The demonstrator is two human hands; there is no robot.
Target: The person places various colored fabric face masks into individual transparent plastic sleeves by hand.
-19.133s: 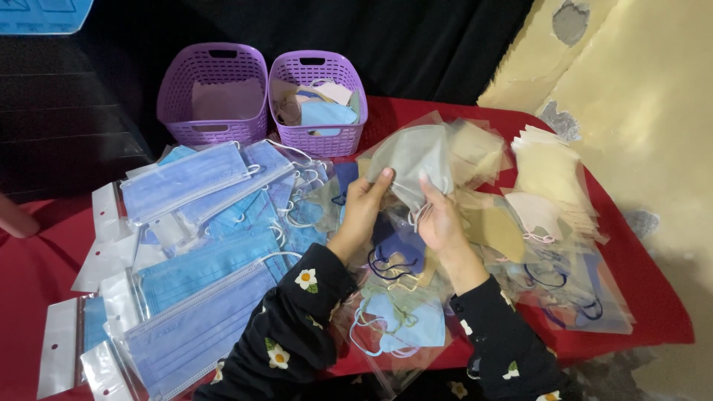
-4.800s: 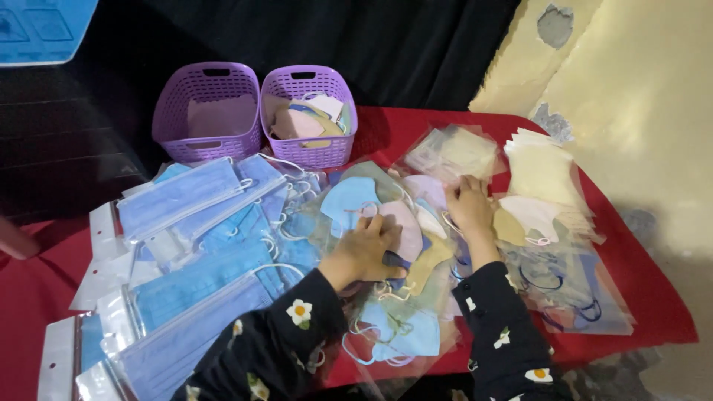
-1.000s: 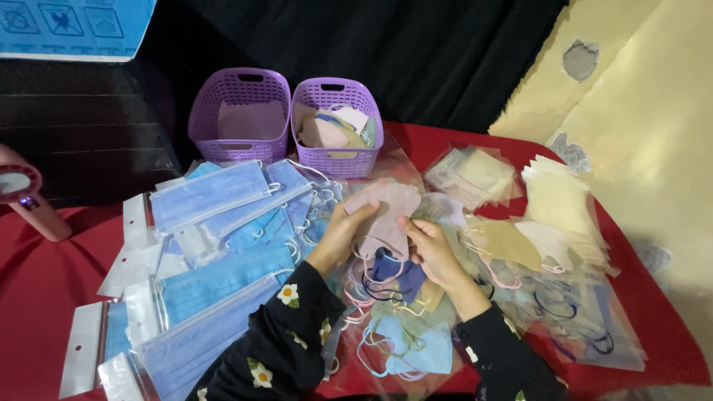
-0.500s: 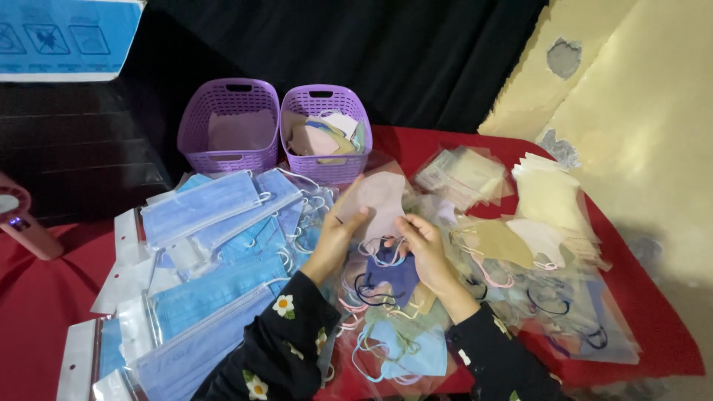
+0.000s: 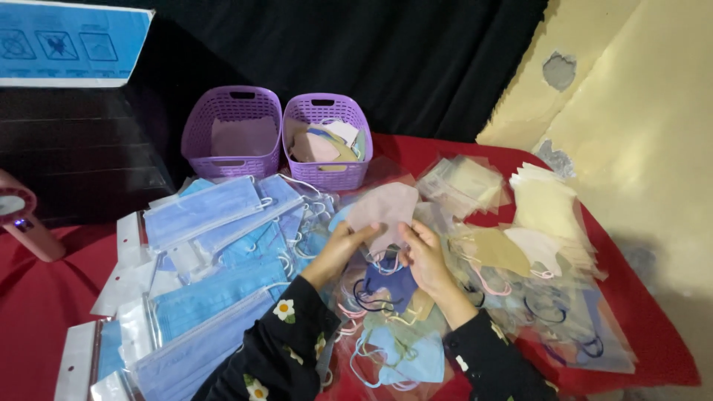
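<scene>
My left hand (image 5: 340,251) and my right hand (image 5: 423,252) together hold a pale pink folded face mask (image 5: 385,209) in a clear wrapper, lifted a little above the table. Under it lies a heap of loose coloured masks (image 5: 390,327), among them a dark blue one and a light blue one. Both my sleeves are black with white flowers.
Two purple baskets stand at the back: the left basket (image 5: 232,104) holds one pale item, the right basket (image 5: 327,108) several masks. Packs of blue flat masks (image 5: 200,212) cover the left of the red table. Beige wrapped masks (image 5: 546,208) lie right. A pink device (image 5: 22,223) stands far left.
Both hands have drawn together on the pale pink mask and raised it slightly. The camera view has shifted a little.
</scene>
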